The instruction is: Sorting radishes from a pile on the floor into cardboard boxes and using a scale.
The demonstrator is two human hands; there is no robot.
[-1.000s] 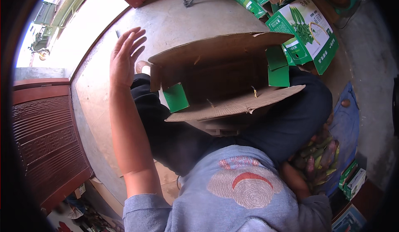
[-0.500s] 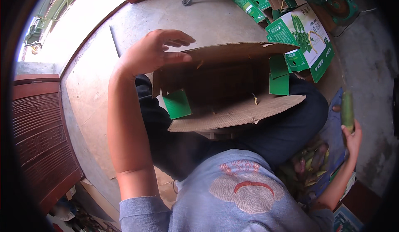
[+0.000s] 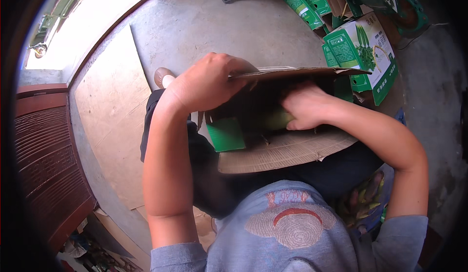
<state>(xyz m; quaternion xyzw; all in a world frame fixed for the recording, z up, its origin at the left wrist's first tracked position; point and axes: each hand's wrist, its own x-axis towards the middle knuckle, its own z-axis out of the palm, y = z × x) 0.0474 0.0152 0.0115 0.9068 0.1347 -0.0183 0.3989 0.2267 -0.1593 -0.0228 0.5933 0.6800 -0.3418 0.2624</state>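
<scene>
A cardboard box (image 3: 278, 158) lies across my lap with its mouth facing me, its flaps spread and a green tab (image 3: 226, 134) at the left corner. At its upper left edge, my left hand (image 3: 212, 82) closes on the far flap, thumb below the cardboard. Inside the box mouth, my right hand (image 3: 308, 106) grips a long green gourd (image 3: 278, 120). Only part of the gourd shows, since shadow and my fingers cover the rest. The depth of the box is too dark to make out.
To my right lies a pile of green and reddish-brown vegetables (image 3: 365, 194) on a blue sheet. Green and white printed cartons (image 3: 368, 52) stand at the far right. A flat cardboard sheet (image 3: 109, 120) covers floor at the left, beside a dark red slatted wooden panel (image 3: 51, 150).
My right hand has carried the green gourd from the right side into the box. My left hand has closed on the far flap, and the box sits a little lower and further right.
</scene>
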